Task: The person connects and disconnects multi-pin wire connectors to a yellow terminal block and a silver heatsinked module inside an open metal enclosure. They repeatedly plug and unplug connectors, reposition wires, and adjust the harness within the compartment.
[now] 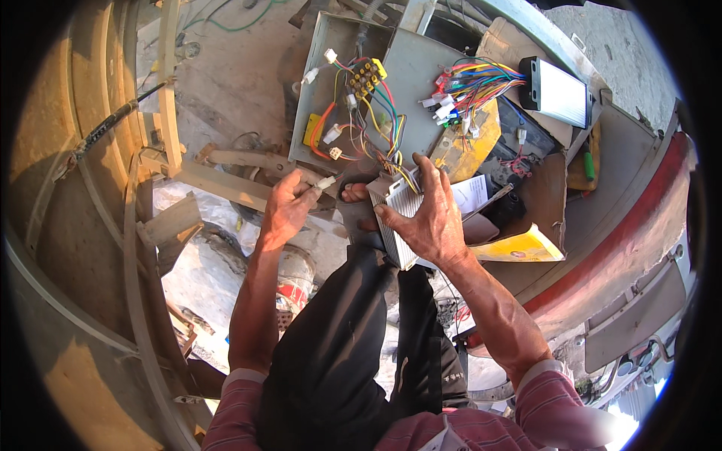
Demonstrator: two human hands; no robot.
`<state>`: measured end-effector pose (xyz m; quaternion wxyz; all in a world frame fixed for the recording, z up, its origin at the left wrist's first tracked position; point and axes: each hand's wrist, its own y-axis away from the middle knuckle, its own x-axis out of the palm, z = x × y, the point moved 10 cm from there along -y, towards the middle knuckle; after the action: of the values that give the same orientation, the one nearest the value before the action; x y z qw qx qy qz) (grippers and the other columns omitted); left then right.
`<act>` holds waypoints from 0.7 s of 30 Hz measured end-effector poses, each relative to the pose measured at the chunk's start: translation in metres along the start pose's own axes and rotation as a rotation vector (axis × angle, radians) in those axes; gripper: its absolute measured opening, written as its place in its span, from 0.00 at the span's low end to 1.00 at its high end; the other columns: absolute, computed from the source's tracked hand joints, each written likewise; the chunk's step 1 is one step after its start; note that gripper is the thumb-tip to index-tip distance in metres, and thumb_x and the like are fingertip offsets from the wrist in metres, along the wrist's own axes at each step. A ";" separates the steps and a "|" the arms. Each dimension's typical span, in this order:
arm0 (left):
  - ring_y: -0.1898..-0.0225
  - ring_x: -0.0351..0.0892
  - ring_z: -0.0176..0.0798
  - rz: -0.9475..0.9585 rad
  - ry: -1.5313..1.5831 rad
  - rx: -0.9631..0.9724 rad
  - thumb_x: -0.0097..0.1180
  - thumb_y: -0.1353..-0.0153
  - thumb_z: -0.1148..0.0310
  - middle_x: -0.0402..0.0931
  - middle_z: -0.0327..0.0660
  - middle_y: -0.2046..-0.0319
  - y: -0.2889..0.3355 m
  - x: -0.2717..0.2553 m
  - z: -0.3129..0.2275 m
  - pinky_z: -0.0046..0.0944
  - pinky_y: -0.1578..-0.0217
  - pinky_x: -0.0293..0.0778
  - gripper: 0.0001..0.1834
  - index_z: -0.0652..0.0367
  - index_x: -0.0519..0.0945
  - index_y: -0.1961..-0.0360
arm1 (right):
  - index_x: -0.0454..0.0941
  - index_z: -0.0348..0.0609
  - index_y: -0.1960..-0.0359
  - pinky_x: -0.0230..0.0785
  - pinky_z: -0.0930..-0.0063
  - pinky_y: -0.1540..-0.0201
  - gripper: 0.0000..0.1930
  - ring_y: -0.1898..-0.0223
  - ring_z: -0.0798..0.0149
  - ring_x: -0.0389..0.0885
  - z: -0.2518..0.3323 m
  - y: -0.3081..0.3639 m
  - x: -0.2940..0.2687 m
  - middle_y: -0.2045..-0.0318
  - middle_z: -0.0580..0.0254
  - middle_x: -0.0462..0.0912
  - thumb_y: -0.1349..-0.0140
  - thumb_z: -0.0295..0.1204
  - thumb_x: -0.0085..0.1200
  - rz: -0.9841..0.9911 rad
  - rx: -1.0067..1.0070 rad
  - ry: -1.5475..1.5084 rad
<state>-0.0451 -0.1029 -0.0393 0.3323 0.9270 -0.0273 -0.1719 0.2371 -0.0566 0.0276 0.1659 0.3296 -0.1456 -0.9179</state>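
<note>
My left hand (286, 209) pinches a small white plug connector (325, 183) between thumb and fingertips. My right hand (435, 214) grips a silver finned controller box (398, 229), thumb on its ribbed face and fingers along the far edge. The box stands tilted near my knees, and a bundle of thin wires (391, 159) leaves its far end. Those wires run toward an open grey metal box (417, 71), where a yellow-and-black terminal block (366, 77) sits among several loose white plugs and coloured wires.
At the right lies another controller (558, 94), with many coloured leads and plugs. Next to it are an open cardboard box (545, 195) and a green-handled tool (589, 165). A tan metal frame (169, 90) stands at the left. A curved red-edged panel (624, 233) borders the right side.
</note>
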 end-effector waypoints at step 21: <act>0.68 0.87 0.52 0.061 -0.474 0.618 0.65 0.39 0.81 0.86 0.48 0.67 0.053 0.026 -0.228 0.47 0.67 0.81 0.09 0.61 0.82 0.58 | 0.77 0.41 0.34 0.66 0.45 0.30 0.27 0.30 0.37 0.71 0.106 -0.015 -0.047 0.36 0.44 0.77 0.36 0.29 0.64 0.030 -0.701 -0.023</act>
<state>0.0592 -0.0102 0.1508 0.0270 0.9167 -0.1813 -0.3550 0.1991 -0.0073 0.1270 0.2806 0.2401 0.1719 -0.9133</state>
